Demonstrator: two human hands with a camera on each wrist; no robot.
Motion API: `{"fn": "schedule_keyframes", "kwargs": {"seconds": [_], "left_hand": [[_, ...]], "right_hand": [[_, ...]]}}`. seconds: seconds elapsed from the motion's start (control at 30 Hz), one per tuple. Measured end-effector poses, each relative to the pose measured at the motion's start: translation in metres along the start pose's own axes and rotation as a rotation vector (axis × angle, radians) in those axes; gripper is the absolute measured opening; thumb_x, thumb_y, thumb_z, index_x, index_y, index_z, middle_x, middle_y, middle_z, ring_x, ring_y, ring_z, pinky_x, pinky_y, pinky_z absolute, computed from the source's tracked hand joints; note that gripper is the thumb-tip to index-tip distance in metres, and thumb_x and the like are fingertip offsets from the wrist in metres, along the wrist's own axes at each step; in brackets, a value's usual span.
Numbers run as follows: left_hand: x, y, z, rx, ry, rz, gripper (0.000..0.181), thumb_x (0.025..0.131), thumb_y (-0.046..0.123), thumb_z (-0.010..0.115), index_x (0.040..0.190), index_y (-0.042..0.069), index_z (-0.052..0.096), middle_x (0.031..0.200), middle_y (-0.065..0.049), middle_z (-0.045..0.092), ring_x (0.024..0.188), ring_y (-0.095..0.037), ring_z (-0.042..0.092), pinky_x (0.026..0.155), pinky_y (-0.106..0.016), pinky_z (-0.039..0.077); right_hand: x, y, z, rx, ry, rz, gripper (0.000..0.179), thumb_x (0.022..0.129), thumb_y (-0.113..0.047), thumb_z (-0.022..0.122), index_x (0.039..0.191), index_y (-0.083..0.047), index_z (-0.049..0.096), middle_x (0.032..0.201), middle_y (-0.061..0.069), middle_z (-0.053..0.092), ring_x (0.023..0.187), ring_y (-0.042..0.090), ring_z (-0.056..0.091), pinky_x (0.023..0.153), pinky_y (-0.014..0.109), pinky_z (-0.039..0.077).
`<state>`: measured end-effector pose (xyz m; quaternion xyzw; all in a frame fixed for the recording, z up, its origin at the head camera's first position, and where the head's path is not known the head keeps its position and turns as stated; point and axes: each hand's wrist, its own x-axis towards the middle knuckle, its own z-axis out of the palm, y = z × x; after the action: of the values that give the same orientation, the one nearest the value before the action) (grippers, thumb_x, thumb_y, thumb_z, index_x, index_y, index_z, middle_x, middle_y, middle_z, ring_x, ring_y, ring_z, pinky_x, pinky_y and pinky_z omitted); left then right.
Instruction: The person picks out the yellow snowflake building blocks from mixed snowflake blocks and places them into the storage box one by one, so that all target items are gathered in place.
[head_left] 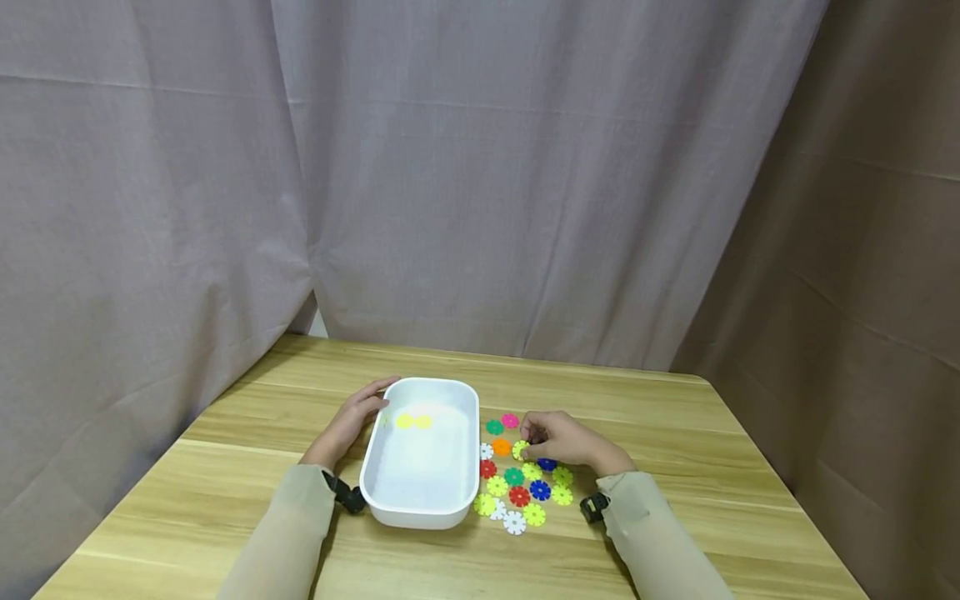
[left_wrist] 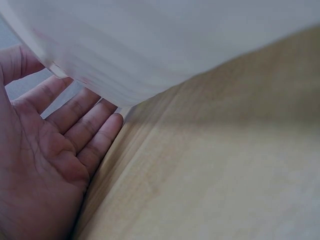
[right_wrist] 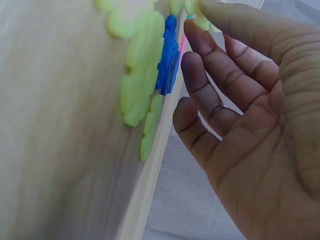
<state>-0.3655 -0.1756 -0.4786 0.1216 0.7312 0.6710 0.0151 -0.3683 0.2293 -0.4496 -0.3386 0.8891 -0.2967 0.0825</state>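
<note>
A white plastic tray [head_left: 420, 517] with deep walls stands on the table. My left hand [head_left: 356, 421] holds its far left side, the thumb at the rim and the fingers [left_wrist: 82, 122] along the outer wall. Yellow flower-shaped discs [head_left: 405, 421] lie inside the tray. To its right, my right hand [head_left: 562, 437] pinches a yellow-green notched disc [head_left: 521, 450] between thumb and fingertips, just over the loose pieces. Around it lie several more discs, among them a blue disc [head_left: 540, 490], a red disc [head_left: 519, 497] and an orange disc [head_left: 502, 447].
Loose discs spread along the tray's right wall, with a white disc [head_left: 514, 523] nearest the front and a pink disc [head_left: 510, 421] at the back. The wooden table [head_left: 637, 400] ends at a grey curtain [head_left: 487, 208] behind, with more cloth at both sides.
</note>
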Motion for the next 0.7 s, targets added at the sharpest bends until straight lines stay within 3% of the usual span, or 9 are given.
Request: {"fn": "schedule_keyframes", "kwargs": {"seconds": [0.2,0.43,0.7], "left_hand": [[-0.0001,0.0003,0.0003,-0.002,0.004,-0.001,0.053,0.098,0.017,0.049,0.15,0.012,0.049,0.15,-0.013,0.049,0.135,-0.033,0.047,0.114,-0.05,0.03],[0.0009,0.0006,0.0005,0.005,0.004,-0.008,0.051,0.098,0.017,0.049,0.149,0.014,0.05,0.151,-0.011,0.048,0.136,-0.032,0.045,0.115,-0.051,0.029],[0.0017,-0.0017,-0.0005,0.003,0.012,-0.005,0.052,0.097,0.018,0.05,0.148,0.014,0.051,0.149,-0.011,0.05,0.134,-0.032,0.047,0.114,-0.05,0.031]], "right_hand": [[-0.0011,-0.0014,-0.0013,-0.011,0.011,-0.01,0.012,0.091,-0.016,0.073,0.096,-0.013,0.062,0.083,-0.007,0.063,0.076,0.011,0.056,0.069,0.029,0.05],[0.0001,-0.0037,-0.0029,0.016,0.092,-0.064,0.009,0.092,-0.018,0.073,0.094,-0.019,0.064,0.081,-0.007,0.066,0.074,0.012,0.062,0.066,0.03,0.054],[0.001,-0.0045,-0.0024,0.035,0.128,-0.059,0.009,0.092,-0.021,0.073,0.095,-0.02,0.064,0.083,-0.008,0.067,0.077,0.013,0.063,0.069,0.031,0.054]]}}
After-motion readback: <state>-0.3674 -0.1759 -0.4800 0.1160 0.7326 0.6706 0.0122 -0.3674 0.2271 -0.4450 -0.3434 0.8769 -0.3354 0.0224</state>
